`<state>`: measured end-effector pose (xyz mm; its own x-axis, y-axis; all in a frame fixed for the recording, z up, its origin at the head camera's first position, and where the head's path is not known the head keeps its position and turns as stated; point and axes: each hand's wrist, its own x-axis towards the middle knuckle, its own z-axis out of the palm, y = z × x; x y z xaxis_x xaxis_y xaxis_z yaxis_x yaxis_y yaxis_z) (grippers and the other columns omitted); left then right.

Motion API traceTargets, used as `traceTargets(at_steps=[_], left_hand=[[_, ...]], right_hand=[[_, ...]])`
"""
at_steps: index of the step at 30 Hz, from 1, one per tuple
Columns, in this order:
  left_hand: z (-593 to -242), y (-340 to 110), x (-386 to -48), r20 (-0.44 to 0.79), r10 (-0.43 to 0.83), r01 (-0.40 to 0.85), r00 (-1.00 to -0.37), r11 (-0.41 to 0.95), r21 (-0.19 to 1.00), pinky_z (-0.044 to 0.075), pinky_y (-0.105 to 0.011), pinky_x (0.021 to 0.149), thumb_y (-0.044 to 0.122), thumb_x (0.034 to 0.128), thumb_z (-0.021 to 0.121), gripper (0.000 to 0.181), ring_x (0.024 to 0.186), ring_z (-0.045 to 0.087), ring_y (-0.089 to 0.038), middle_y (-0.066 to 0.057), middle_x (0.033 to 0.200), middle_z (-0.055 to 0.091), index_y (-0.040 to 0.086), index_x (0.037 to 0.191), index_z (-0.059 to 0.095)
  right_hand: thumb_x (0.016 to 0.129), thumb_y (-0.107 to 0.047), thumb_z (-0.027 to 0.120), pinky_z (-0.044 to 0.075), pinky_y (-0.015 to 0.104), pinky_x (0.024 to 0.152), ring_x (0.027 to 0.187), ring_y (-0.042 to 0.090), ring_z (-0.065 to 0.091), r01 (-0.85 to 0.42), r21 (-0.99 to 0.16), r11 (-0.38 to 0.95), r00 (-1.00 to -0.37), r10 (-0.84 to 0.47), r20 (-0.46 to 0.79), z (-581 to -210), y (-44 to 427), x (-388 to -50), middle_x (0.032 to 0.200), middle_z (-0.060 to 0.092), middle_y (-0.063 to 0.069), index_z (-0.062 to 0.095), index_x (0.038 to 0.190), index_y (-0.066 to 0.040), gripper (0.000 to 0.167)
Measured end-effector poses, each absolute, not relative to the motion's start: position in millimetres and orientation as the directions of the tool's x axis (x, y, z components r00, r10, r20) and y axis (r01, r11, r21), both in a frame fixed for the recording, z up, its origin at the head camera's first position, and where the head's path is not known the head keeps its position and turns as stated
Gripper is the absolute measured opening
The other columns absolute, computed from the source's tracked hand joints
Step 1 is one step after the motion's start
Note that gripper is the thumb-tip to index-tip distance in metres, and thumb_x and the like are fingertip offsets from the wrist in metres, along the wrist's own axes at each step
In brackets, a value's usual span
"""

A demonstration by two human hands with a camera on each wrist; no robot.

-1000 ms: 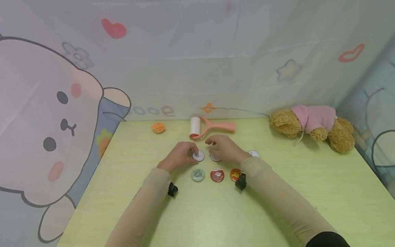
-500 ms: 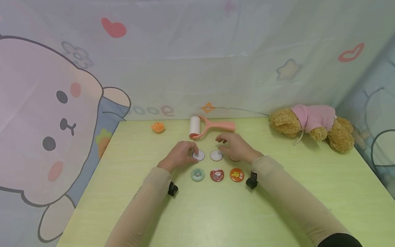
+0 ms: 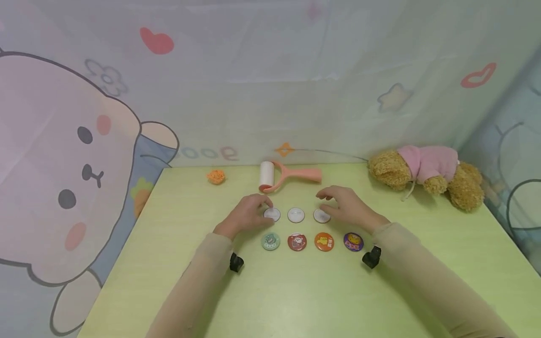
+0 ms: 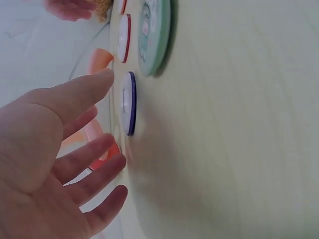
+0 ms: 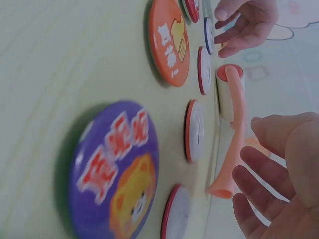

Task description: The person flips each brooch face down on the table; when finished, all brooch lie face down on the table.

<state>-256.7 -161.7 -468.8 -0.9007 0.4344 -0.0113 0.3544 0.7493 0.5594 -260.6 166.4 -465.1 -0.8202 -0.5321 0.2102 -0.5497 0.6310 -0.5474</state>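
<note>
Four white-backed badges (image 3: pixel 296 215) lie in a row on the tabletop (image 3: pixel 270 295), beyond four picture badges (image 3: pixel 324 242). The left hand (image 3: pixel 247 215) is beside the leftmost, the right hand (image 3: pixel 348 206) near the third; both have loosely spread fingers and grip nothing. A low fingertip could knock the row crooked. A lint roller (image 3: pixel 297 173) lies just behind, perhaps obstructing a further reach.

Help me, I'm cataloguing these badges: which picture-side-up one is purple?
Only the rightmost badge in the nearer row is purple; the others there are the green badge, red badge and orange badge.
</note>
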Motion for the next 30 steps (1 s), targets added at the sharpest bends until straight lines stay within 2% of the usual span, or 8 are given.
traceTargets(at_steps=[4, 9, 14, 18, 25, 28, 30], left_hand=[[-467.7, -159.1, -252.2, 0.061, 0.445, 0.401, -0.893, 0.728, 0.556, 0.047, -0.047, 0.111, 0.024, 0.0896, 0.086, 0.045, 0.127, 0.061, -0.03, -0.01, 0.134, 0.068, 0.006, 0.127, 0.069], [-462.5, -148.2, -243.5, 0.159, 0.479, 0.474, -0.864, 0.664, 0.579, 0.045, -0.049, 0.113, 0.021, 0.091, 0.083, 0.044, 0.132, 0.058, -0.034, -0.01, 0.134, 0.068, 0.003, 0.128, 0.068], [-457.6, -128.0, -227.1, 0.158, 0.495, 0.485, -0.854, 0.651, 0.584, 0.042, -0.049, 0.115, 0.025, 0.0918, 0.082, 0.044, 0.136, 0.056, -0.031, -0.007, 0.135, 0.068, 0.008, 0.13, 0.068], [-457.0, -112.0, -215.4, 0.158, 0.531, 0.516, -0.832, 0.638, 0.571, 0.044, -0.046, 0.114, 0.028, 0.0933, 0.08, 0.042, 0.132, 0.058, -0.026, -0.004, 0.134, 0.07, 0.01, 0.13, 0.069], [-453.3, -90.8, -203.4, 0.161, 0.594, 0.568, -0.788, 0.602, 0.561, 0.046, -0.044, 0.109, 0.026, 0.094, 0.078, 0.039, 0.122, 0.064, -0.028, -0.007, 0.126, 0.074, 0.006, 0.127, 0.072], [-452.0, -83.5, -200.8, 0.167, 0.619, 0.588, -0.767, 0.576, 0.567, 0.046, -0.04, 0.109, 0.024, 0.094, 0.077, 0.037, 0.116, 0.067, -0.027, -0.006, 0.106, 0.079, 0.005, 0.125, 0.072], [-452.3, -78.9, -198.8, 0.173, 0.631, 0.606, -0.756, 0.575, 0.55, 0.048, -0.036, 0.107, 0.025, 0.0937, 0.077, 0.036, 0.112, 0.067, -0.025, -0.004, 0.1, 0.079, 0.007, 0.124, 0.073]], right_hand=[[0.098, -0.014, 0.073, 0.054, 0.052, 0.098, 0.111, 0.033, 0.067, -0.552, -0.529, 0.645, -0.821, -0.529, 0.212, -466.5, 178.9, -253.6, 0.123, 0.073, 0.014, 0.07, 0.127, -0.001, 0.033], [0.097, -0.012, 0.074, 0.055, 0.052, 0.096, 0.109, 0.032, 0.068, -0.564, -0.516, 0.645, -0.813, -0.541, 0.213, -468.6, 191.4, -247.0, 0.121, 0.074, 0.014, 0.071, 0.125, -0.001, 0.03], [0.096, -0.013, 0.075, 0.057, 0.05, 0.092, 0.105, 0.028, 0.07, -0.592, -0.5, 0.632, -0.791, -0.574, 0.211, -469.7, 201.4, -239.8, 0.117, 0.075, 0.012, 0.073, 0.122, -0.002, 0.028], [0.096, -0.014, 0.077, 0.058, 0.048, 0.088, 0.102, 0.026, 0.07, -0.599, -0.496, 0.629, -0.786, -0.582, 0.211, -468.9, 207.5, -232.5, 0.113, 0.076, 0.009, 0.075, 0.118, -0.003, 0.025], [0.095, -0.014, 0.078, 0.059, 0.049, 0.085, 0.096, 0.024, 0.072, -0.606, -0.502, 0.617, -0.777, -0.595, 0.206, -464.9, 221.3, -220.1, 0.107, 0.077, 0.005, 0.077, 0.112, -0.006, 0.019], [0.095, -0.013, 0.078, 0.06, 0.047, 0.085, 0.095, 0.023, 0.072, -0.603, -0.497, 0.623, -0.775, -0.606, 0.18, -464.8, 230.0, -215.5, 0.107, 0.077, 0.003, 0.077, 0.111, -0.006, 0.018], [0.095, -0.014, 0.078, 0.06, 0.046, 0.086, 0.096, 0.022, 0.072, -0.602, -0.49, 0.63, -0.772, -0.617, 0.155, -465.3, 235.2, -212.9, 0.108, 0.077, 0.003, 0.076, 0.112, -0.006, 0.019]])
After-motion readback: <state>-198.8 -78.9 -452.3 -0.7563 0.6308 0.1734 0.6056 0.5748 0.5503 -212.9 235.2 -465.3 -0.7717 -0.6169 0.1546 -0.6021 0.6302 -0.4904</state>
